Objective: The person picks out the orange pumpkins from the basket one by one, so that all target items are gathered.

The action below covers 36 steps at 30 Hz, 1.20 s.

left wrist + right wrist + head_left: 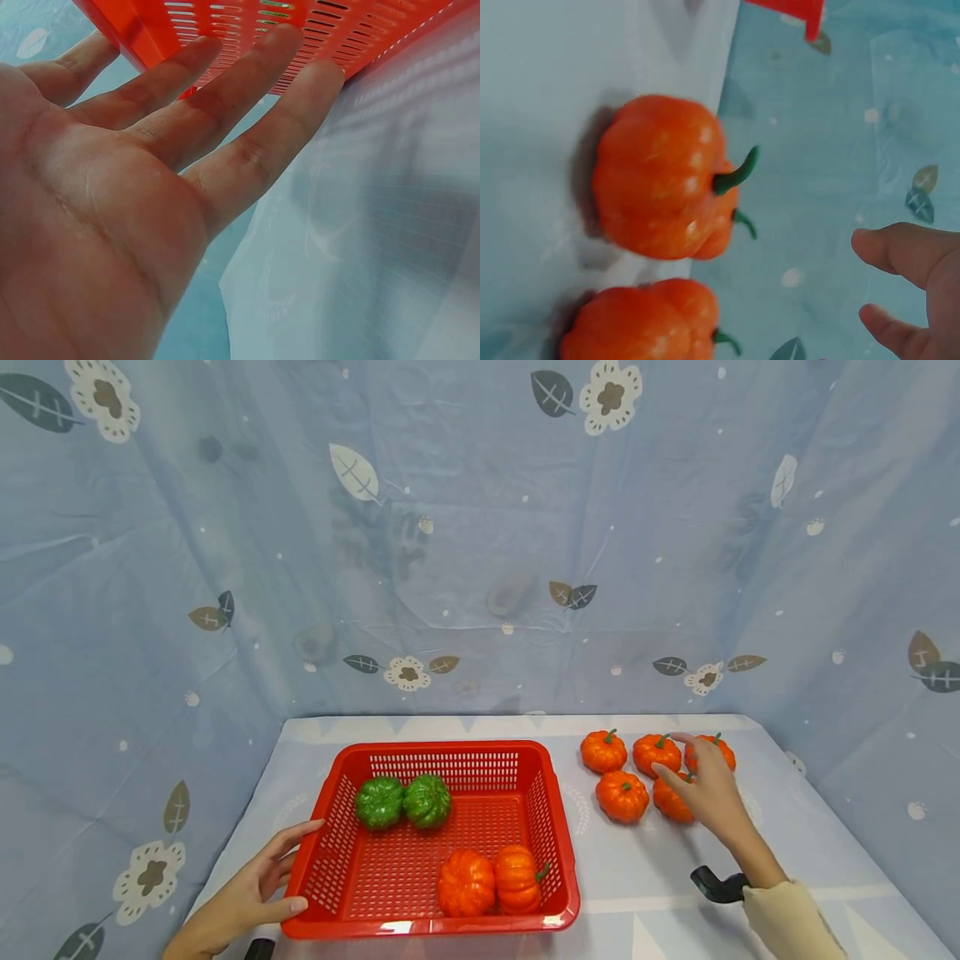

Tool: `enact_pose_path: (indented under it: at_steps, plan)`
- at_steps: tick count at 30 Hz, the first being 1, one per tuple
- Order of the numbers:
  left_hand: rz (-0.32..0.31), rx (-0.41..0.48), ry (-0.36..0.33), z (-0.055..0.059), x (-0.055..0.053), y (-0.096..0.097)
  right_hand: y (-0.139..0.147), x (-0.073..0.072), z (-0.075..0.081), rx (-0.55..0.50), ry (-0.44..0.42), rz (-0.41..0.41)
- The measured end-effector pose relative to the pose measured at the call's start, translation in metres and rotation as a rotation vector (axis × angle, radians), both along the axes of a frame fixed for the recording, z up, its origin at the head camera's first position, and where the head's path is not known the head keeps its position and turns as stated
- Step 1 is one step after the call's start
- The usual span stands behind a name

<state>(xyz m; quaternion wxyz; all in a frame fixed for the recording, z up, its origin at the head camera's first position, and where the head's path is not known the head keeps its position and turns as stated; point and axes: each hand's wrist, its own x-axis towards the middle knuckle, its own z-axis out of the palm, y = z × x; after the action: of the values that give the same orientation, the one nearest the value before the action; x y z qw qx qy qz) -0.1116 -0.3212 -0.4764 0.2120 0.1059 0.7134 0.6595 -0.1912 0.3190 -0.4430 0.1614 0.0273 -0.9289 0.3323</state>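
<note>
My left hand (251, 889) is at the left side of a red plastic basket (566, 893), fingertips right at the rim and thumb near its front corner. The left wrist view shows its fingers extended against the slotted basket wall (352, 30). Inside the basket lie two green pumpkins, one (379, 802) beside the other (427, 801), and two orange pumpkins (465, 883) near the front. Over a group of several small orange pumpkins (622, 797) hovers my right hand (705, 785), thumb and fingers spread apart, holding nothing. Green stems top the pumpkins (660, 176) in the right wrist view.
A pale patterned cloth covers the table (637, 877). Blue floral curtain (465, 568) rises behind it and along both sides. Dark straps show near both wrists, one (718, 885) under the right forearm.
</note>
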Motion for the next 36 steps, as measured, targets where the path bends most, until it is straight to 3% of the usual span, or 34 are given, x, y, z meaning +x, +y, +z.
enact_pose_path:
  at_steps: [6, 14, 25, 31, 36]
  plan:
    - [0.001, -0.003, 0.017, -0.001, 0.000, 0.000, -0.023, -0.002, 0.016, -0.034, -0.063, 0.100]
    - [0.008, -0.005, 0.034, -0.001, -0.001, 0.000, -0.064, -0.009, 0.028, -0.062, -0.084, 0.224]
    - [-0.005, 0.005, 0.055, -0.002, 0.000, -0.001, -0.123, -0.014, 0.048, -0.036, -0.046, 0.454]
    - [-0.002, 0.000, 0.038, -0.002, 0.000, 0.000, -0.158, -0.013, 0.054, -0.037, -0.110, 0.556]
    - [0.004, -0.006, 0.033, -0.003, 0.000, 0.000, -0.185, -0.014, 0.056, 0.031, -0.127, 0.687]
